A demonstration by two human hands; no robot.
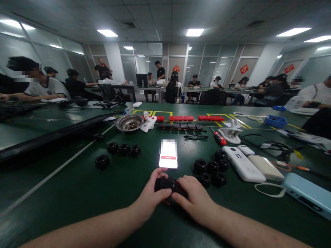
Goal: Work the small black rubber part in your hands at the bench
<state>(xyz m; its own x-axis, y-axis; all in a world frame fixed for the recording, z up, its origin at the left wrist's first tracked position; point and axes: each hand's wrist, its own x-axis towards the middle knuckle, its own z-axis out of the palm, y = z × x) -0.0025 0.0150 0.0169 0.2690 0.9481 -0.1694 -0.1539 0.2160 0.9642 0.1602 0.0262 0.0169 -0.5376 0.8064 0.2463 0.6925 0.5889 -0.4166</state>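
My left hand (153, 191) is closed around a black, roughly cylindrical part (165, 184) with ridges on it. From the other side, my right hand (192, 194) grips the right end of the same part, its fingers covering much of that end. Whether it is one piece or two joined pieces I cannot tell. Just beyond my hands lies a phone (168, 162) with a lit screen. Several black ring-shaped parts (213, 166) cluster to the right, and a row of similar black parts (124, 149) sits to the left, with a single one (102, 161) nearer me.
Farther back stand a metal bowl (129, 123) of small pieces, red trays (181, 118), a black strip (181, 127) and a screwdriver (218, 136). At right are a white power bank (244, 163), a light-blue case (309, 193) and cables. People sit at tables beyond.
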